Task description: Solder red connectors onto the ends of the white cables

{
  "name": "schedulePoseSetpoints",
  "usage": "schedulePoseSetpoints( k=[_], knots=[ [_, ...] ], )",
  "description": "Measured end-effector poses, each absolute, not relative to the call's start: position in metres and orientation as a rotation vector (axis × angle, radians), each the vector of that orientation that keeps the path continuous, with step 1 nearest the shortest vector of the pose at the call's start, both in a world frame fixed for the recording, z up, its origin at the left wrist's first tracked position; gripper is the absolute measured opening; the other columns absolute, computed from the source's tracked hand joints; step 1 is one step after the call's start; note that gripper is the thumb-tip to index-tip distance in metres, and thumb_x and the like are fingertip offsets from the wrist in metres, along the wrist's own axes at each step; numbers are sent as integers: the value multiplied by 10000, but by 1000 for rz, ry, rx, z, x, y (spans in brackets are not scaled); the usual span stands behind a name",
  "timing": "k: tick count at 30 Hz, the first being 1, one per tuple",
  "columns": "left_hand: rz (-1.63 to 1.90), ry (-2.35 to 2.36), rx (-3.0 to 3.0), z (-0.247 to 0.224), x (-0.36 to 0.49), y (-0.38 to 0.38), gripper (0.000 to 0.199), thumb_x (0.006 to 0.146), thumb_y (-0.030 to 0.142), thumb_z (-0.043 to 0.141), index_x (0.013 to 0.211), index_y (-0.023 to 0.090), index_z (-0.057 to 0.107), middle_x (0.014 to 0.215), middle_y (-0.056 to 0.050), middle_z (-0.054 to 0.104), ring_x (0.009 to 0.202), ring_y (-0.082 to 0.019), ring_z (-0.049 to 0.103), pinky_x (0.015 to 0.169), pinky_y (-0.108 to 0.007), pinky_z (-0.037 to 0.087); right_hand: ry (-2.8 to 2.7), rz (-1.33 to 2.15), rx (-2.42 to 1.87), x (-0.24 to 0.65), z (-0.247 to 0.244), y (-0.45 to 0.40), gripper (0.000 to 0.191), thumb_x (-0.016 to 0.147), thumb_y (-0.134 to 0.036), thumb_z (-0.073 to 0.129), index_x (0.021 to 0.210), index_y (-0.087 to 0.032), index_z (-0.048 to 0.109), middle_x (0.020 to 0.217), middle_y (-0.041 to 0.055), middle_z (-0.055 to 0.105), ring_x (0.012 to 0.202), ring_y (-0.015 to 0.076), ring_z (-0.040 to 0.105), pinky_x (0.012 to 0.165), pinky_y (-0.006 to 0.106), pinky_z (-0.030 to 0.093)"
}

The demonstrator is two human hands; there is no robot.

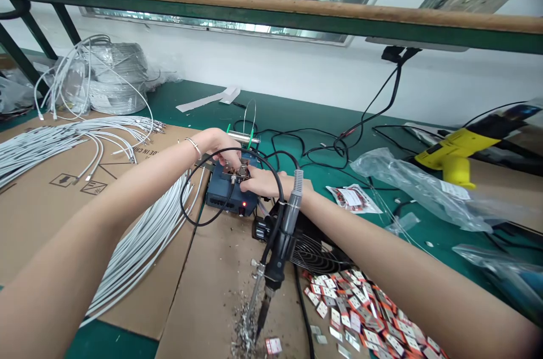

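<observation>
A dark blue box (pixel 220 200) with a lit red lamp and small metal parts on its top stands on the cardboard. My left hand (pixel 223 147), wearing a bracelet, reaches down onto those parts with its fingers pinched. From the other side my right hand (pixel 265 181) has its thumb and fingers closed at the same spot. What either hand grips is too small and hidden to name. A black cable (pixel 181 200) loops around the box front. Nearer me, a soldering iron (pixel 282 243) is held tip down, with a thin metal feed tube beside its tip.
Solder scraps (pixel 245 328) lie under the iron. Many small red-and-white pieces (pixel 360 314) are heaped under my right forearm. White cables (pixel 144 246) cover the cardboard at left. A yellow heat gun (pixel 456 150), plastic bags (pixel 407 178) and black cords lie right. A shelf (pixel 271 5) spans above.
</observation>
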State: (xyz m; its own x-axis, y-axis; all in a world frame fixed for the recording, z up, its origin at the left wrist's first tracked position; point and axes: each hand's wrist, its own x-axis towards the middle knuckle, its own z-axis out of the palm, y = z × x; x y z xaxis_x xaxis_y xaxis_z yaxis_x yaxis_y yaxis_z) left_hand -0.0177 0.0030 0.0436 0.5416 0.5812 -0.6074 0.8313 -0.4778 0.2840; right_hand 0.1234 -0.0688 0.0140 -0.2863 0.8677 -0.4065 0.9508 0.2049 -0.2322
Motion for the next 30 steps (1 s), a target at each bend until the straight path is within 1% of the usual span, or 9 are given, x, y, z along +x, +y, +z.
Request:
schedulePoseSetpoints(
  k=[2, 5, 9, 11, 14, 17, 21, 25, 30],
  knots=[
    [-579, 1138, 2216, 43, -20, 4, 289, 605, 367, 640, 811, 172, 694, 723, -60, 640, 684, -198, 550, 619, -342, 479, 2290, -667, 1744, 123, 13, -68, 418, 698, -416, 519, 1067, -242, 610, 1026, 66, 673, 945, 339, 618, 790, 448, 458],
    [-594, 1140, 2209, 43, -20, 7, 292, 602, 374, 662, 803, 166, 699, 668, -46, 608, 665, -193, 540, 615, -338, 476, 2306, -683, 1730, 124, 10, -66, 460, 694, -429, 518, 1104, -241, 605, 1059, 66, 672, 954, 338, 617, 810, 460, 457],
    [-593, 1158, 2135, 45, -15, 14, 391, 557, 423, 750, 857, 176, 701, 663, -28, 606, 697, -189, 555, 635, -313, 472, 2321, -707, 1720, 125, 6, -63, 580, 692, -421, 524, 1249, -263, 544, 1165, 58, 653, 1008, 329, 610, 848, 461, 453],
    [-611, 1201, 2096, 46, -12, 19, 446, 508, 438, 805, 860, 183, 705, 661, -30, 610, 728, -204, 577, 663, -320, 473, 2300, -703, 1741, 125, 5, -63, 654, 694, -430, 527, 1319, -238, 501, 1205, 87, 639, 1048, 346, 597, 874, 480, 443],
    [-617, 1249, 2051, 45, -7, 26, 466, 456, 433, 858, 820, 179, 714, 662, -43, 614, 771, -236, 600, 713, -351, 479, 2269, -689, 1775, 125, 3, -62, 727, 692, -456, 537, 1369, -201, 460, 1241, 129, 619, 1090, 375, 576, 879, 494, 441],
    [-606, 1245, 2035, 44, -3, 30, 496, 440, 461, 872, 825, 183, 727, 685, -57, 636, 793, -257, 609, 746, -374, 485, 2290, -707, 1760, 125, 3, -61, 677, 690, -455, 538, 1325, -224, 499, 1240, 107, 621, 1079, 353, 583, 864, 458, 452],
    [-673, 1226, 2117, 44, 1, 31, 536, 457, 508, 858, 872, 190, 742, 701, -63, 642, 790, -271, 598, 738, -386, 477, 2324, -737, 1742, 125, 4, -63, 601, 692, -427, 539, 1263, -240, 535, 1206, 75, 633, 1049, 308, 598, 848, 401, 458],
    [-709, 1221, 2188, 48, 4, 29, 502, 461, 482, 858, 857, 191, 754, 636, -51, 605, 747, -263, 567, 744, -402, 459, 2282, -734, 1778, 124, 10, -67, 582, 690, -417, 545, 1233, -209, 556, 1129, 99, 659, 981, 327, 617, 778, 404, 470],
    [-612, 1278, 2153, 52, 5, 22, 447, 462, 429, 862, 812, 173, 752, 617, -56, 599, 717, -253, 561, 739, -401, 451, 2325, -745, 1741, 123, 15, -70, 506, 706, -388, 544, 1191, -249, 583, 1076, 57, 675, 924, 292, 633, 753, 365, 465]
  ],
)
